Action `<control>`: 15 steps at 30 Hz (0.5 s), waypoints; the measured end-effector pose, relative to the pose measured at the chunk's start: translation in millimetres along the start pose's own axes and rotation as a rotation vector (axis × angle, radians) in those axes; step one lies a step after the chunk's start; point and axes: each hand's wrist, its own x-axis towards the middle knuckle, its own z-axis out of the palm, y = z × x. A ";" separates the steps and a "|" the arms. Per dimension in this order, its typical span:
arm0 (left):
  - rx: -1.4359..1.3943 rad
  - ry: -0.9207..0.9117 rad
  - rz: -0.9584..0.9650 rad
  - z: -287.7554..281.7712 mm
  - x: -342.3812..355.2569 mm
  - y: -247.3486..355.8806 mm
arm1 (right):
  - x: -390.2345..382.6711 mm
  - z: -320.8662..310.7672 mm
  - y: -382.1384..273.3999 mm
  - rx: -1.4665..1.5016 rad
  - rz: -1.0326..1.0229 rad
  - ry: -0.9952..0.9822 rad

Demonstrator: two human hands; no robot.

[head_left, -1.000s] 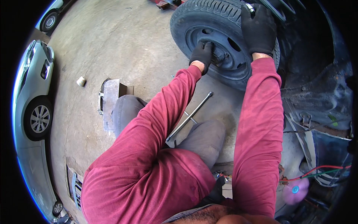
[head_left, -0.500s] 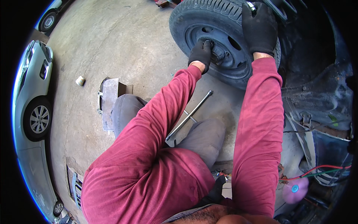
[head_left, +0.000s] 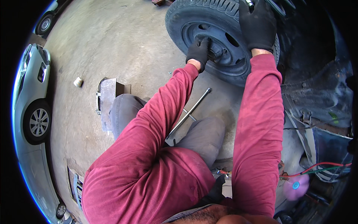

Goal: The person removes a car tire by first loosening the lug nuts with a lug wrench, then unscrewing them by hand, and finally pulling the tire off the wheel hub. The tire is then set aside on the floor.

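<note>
A black tire on a dark steel wheel (head_left: pixel 235 56) stands at the upper middle, beside the car's wheel well. My left hand (head_left: pixel 198 52), in a black glove, reaches to the wheel's center, its fingers pinched at the hub; what they hold is hidden. Over the tire's tread at the top right is my right hand (head_left: pixel 258 28), also gloved in black. Its curled fingers grip a small shiny metal piece (head_left: pixel 250 3), shaped like a lug nut. On the floor below the wheel lies a four-way lug wrench (head_left: pixel 197 102), partly hidden by my knee.
To the left of my knee is a grey metal box-like part (head_left: pixel 108 97). A small whitish cup-like object (head_left: pixel 78 82) lies farther left. A silver car (head_left: pixel 31 156) is parked along the left edge. Red and green wires (head_left: pixel 320 164) and a purple round object (head_left: pixel 296 188) are at the lower right.
The wheel and both hands appear slightly farther left and higher in view. My left fingers have shifted a little at the hub; my right hand keeps the shiny piece.
</note>
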 end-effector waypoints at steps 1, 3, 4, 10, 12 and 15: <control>0.120 0.061 0.083 -0.8 -2.3 -0.8 | -0.4 -0.2 0.3 0.005 0.003 -0.004; 0.308 0.127 0.167 -4.7 -2.6 -4.2 | -0.1 0.0 0.3 0.016 0.008 -0.004; 0.374 0.130 0.167 -6.9 -1.2 -8.2 | 0.0 0.1 0.2 0.014 0.011 -0.002; -0.255 0.056 -0.026 -16.7 25.7 -60.0 | 0.4 0.8 0.3 0.008 0.006 -0.001; -0.616 -0.009 -0.196 -23.7 27.0 -81.4 | 0.1 1.1 0.5 0.015 0.009 -0.002; -0.926 -0.115 -0.381 -36.1 26.2 -103.4 | -0.7 1.7 0.1 0.039 0.023 0.017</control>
